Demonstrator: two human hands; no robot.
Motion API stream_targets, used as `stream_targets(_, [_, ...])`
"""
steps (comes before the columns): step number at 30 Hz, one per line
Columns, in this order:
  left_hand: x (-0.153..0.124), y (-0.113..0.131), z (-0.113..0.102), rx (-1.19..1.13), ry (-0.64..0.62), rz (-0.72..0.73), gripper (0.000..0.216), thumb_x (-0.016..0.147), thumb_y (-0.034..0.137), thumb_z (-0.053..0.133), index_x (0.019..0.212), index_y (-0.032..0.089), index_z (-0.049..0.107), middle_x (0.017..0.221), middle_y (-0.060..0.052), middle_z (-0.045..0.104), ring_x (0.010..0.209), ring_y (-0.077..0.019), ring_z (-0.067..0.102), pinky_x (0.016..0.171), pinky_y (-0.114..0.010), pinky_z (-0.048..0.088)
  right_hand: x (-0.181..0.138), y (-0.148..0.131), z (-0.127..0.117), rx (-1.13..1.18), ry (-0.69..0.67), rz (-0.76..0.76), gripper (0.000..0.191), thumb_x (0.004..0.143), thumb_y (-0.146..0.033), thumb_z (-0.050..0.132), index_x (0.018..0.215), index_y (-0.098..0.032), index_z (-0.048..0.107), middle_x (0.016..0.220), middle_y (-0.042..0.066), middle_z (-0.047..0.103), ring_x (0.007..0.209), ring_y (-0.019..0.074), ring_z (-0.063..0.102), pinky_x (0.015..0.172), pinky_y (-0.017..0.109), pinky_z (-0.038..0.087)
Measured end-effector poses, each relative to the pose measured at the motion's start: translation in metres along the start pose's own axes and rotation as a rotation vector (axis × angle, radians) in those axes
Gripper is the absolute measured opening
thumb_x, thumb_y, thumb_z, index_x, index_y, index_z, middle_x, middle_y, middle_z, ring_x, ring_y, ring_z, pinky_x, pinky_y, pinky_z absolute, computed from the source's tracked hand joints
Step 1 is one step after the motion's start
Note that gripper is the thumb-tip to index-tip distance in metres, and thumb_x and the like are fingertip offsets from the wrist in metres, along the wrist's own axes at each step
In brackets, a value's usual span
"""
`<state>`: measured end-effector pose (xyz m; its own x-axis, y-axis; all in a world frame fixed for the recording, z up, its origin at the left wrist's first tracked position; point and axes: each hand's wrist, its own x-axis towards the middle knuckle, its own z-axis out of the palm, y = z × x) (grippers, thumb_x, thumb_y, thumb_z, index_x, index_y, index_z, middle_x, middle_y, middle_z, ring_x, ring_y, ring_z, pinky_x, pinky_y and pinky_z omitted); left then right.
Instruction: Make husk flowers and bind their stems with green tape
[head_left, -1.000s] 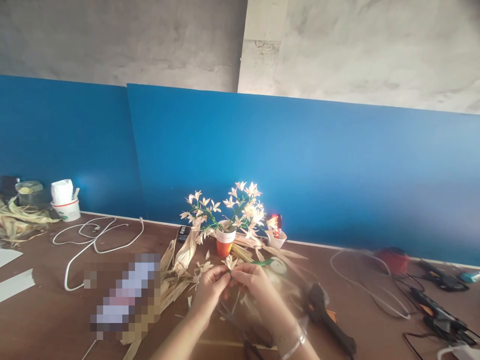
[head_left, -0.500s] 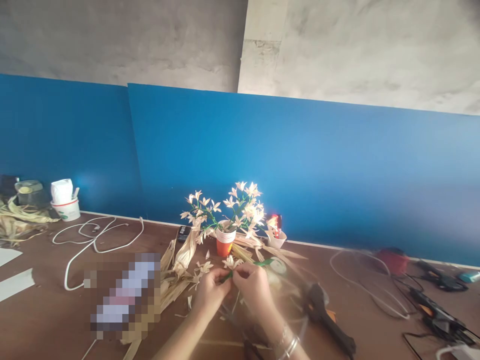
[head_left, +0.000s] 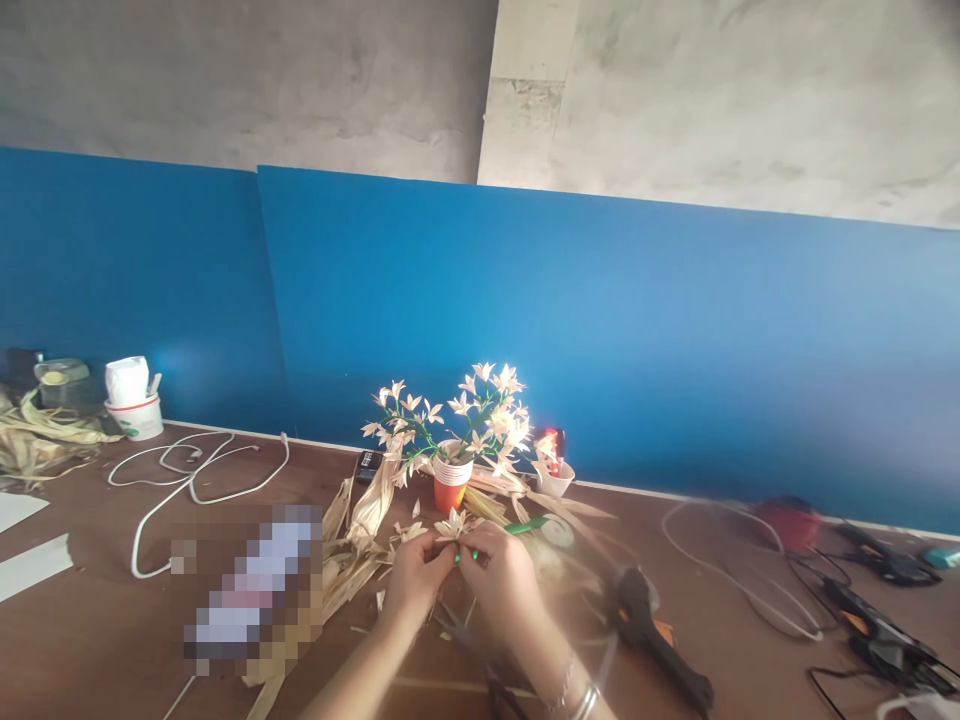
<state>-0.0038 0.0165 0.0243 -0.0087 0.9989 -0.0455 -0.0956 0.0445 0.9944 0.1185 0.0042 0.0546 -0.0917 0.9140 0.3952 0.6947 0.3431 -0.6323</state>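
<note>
Just in front of the orange-and-white paper cup (head_left: pixel 450 492), a small cream flower (head_left: pixel 452 525) is pinched between both hands. My left hand (head_left: pixel 415 580) is closed at its base from the left, thumb against forefinger. From the right, my right hand (head_left: pixel 499 570) grips the same base, fingers curled. Bits of green, seemingly tape or stem, show between the fingertips. The cup holds green stems with many cream husk flowers (head_left: pixel 502 425). A roll of green tape (head_left: pixel 555 531) lies beyond my right hand. Dried corn husks (head_left: pixel 375 500) lie around the cup.
A black glue gun (head_left: pixel 660 640) lies right of my right hand, with more tools (head_left: pixel 885 630) and cords farther right. White cable (head_left: pixel 187 480) loops across the left side. A white tub (head_left: pixel 136 415) and a small white bowl (head_left: pixel 555 482) stand by the blue partition (head_left: pixel 600 330).
My fingertips have shifted slightly left and closer together at the flower's base. The flower has moved a little left and turned. Green now shows on both sides of the fingertips.
</note>
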Motion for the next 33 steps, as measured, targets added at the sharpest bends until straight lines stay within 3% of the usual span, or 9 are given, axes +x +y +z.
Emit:
stream_targets(6, [-0.002,-0.001,0.002,-0.099,0.037,-0.051,0.022,0.064,0.039,0.065,0.064,0.018,0.062,0.035,0.009,0.04,0.031,-0.0062,0.03,0.035,-0.019,0.018,0.001,-0.001,0.002,0.147,-0.028,0.001,0.03,0.069,-0.005,0.046,0.069,-0.02,0.071,0.068,0.003,0.065,0.066,0.0159,0.057,0.061,0.024,0.041])
stream_targets(13, [-0.008,0.003,0.005,-0.147,0.061,-0.085,0.027,0.06,0.043,0.068,0.066,0.018,0.061,0.034,0.01,0.039,0.029,-0.0051,0.027,0.033,-0.018,0.016,-0.002,-0.007,0.005,0.344,0.024,0.299,0.013,0.067,-0.014,0.054,0.069,-0.015,0.066,0.067,0.004,0.067,0.066,0.0189,0.059,0.062,0.027,0.043])
stream_targets(17, [-0.012,0.012,0.006,-0.152,0.058,-0.086,0.029,0.059,0.044,0.069,0.068,0.017,0.062,0.034,0.01,0.038,0.03,-0.0048,0.027,0.033,-0.018,0.016,0.002,-0.004,0.004,0.611,-0.025,0.37,0.009,0.067,-0.022,0.057,0.063,-0.015,0.06,0.059,0.0,0.059,0.058,0.0142,0.051,0.055,0.024,0.038])
stream_targets(20, [-0.013,0.015,0.006,-0.157,0.057,-0.089,0.031,0.059,0.045,0.068,0.069,0.016,0.063,0.034,0.011,0.037,0.03,-0.0045,0.026,0.034,-0.018,0.016,0.005,0.0,0.004,0.689,-0.066,0.419,0.012,0.066,-0.025,0.059,0.059,-0.014,0.058,0.053,-0.003,0.051,0.052,0.0108,0.043,0.05,0.023,0.033])
stream_targets(25, [-0.015,0.013,0.007,-0.193,0.075,-0.124,0.032,0.058,0.044,0.07,0.073,0.016,0.065,0.036,0.009,0.041,0.031,-0.0041,0.027,0.035,-0.018,0.013,0.005,0.0,0.006,0.552,-0.054,0.333,0.01,0.067,-0.021,0.054,0.059,-0.015,0.056,0.054,-0.002,0.052,0.052,0.0111,0.044,0.05,0.023,0.033])
stream_targets(29, [-0.014,0.009,0.007,-0.213,0.073,-0.13,0.027,0.061,0.042,0.068,0.067,0.016,0.064,0.037,0.01,0.039,0.03,-0.0037,0.026,0.036,-0.019,0.01,-0.002,-0.001,0.01,0.177,0.094,0.136,0.009,0.069,-0.013,0.051,0.062,-0.018,0.054,0.06,0.0,0.057,0.057,0.0138,0.05,0.055,0.024,0.036])
stream_targets(33, [-0.012,0.005,0.008,-0.214,0.109,-0.118,0.021,0.059,0.036,0.067,0.064,0.016,0.065,0.038,0.009,0.041,0.033,-0.0047,0.03,0.037,-0.018,0.017,-0.008,0.002,0.018,-0.198,0.172,-0.115,0.016,0.071,-0.006,0.047,0.063,-0.019,0.05,0.066,0.003,0.057,0.064,0.0174,0.052,0.058,0.027,0.036])
